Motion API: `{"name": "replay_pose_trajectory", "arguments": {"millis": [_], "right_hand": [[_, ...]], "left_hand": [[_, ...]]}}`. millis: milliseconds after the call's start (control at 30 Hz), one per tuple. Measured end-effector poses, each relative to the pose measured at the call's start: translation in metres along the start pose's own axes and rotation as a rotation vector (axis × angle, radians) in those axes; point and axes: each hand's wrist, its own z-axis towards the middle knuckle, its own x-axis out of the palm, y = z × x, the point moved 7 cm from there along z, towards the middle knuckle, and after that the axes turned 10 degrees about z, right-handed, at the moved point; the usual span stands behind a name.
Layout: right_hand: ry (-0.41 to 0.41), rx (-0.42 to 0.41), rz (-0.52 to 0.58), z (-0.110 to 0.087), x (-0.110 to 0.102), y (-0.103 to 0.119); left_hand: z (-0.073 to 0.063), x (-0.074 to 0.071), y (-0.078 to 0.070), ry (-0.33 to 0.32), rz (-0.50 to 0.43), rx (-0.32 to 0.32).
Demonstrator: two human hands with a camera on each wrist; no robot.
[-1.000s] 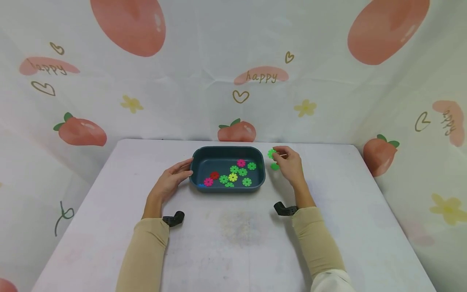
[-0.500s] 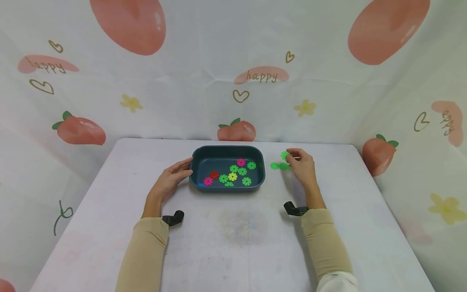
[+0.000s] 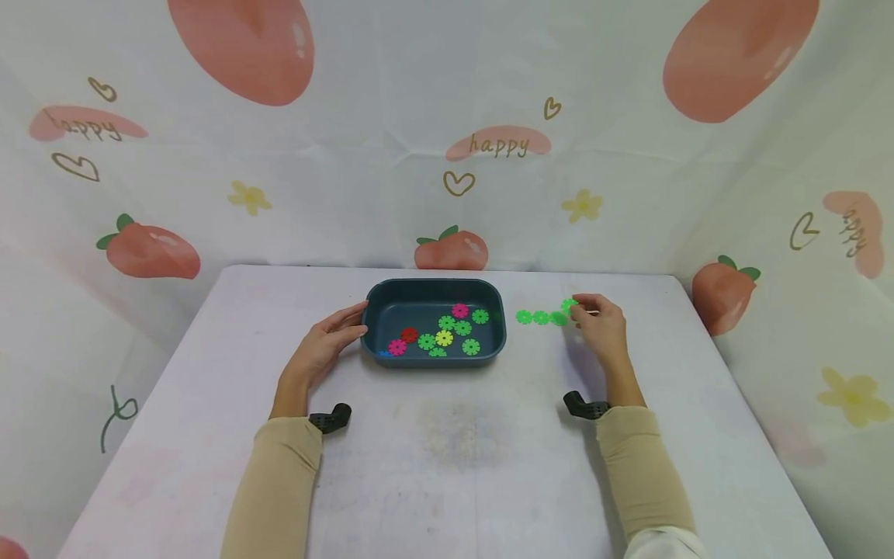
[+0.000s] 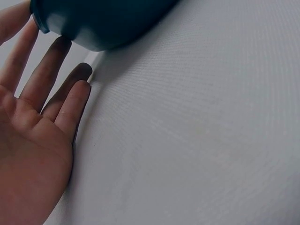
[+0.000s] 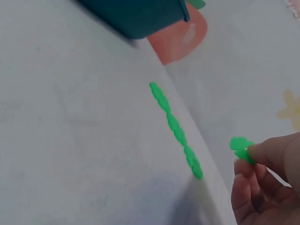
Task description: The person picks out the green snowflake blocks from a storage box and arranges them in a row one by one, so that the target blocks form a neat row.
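Observation:
A dark teal plastic basin [image 3: 433,362] holds several toothed snowflake discs, green, pink, red, yellow and blue. My left hand [image 3: 323,349] rests at its left rim, fingers extended; the left wrist view shows fingertips [image 4: 61,44] right at the basin's side. Between thumb and fingertips my right hand [image 3: 602,324] pinches a green snowflake disc [image 5: 241,146], raised over the table. Just left of that hand, three green discs [image 3: 541,317] lie in a row to the right of the basin. In the right wrist view the row [image 5: 174,127] lies edge to edge, with the held disc beyond its near end.
The white-covered table [image 3: 447,466] has a faint stain in front of the basin. Behind its far edge hangs a fruit-print cloth [image 3: 391,155]. A black wrist camera [image 3: 331,419] sits on the left wrist, another [image 3: 585,406] on the right.
My right hand has moved rightward and slightly nearer with the pinched green disc. More of the green row has come into sight behind it. The left hand and basin stay put.

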Motion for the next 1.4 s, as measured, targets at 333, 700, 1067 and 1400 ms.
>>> {"name": "replay_pose_trajectory", "arguments": {"millis": [333, 700, 1067, 1400], "right_hand": [[-0.008, 0.027, -0.100, -0.003, -0.009, -0.015], [-0.032, -0.033, -0.266, 0.001, -0.005, -0.008], [0.018, 0.004, -0.404, 0.000, 0.001, -0.005], [0.021, -0.025, -0.479, 0.000, 0.002, 0.002]], "left_hand": [[0.000, 0.000, 0.000, -0.005, 0.000, 0.005], [-0.001, -0.001, -0.001, -0.004, -0.004, -0.006], [0.000, 0.000, -0.001, 0.003, 0.002, 0.004], [0.000, 0.001, -0.001, 0.010, 0.003, 0.001]]}}
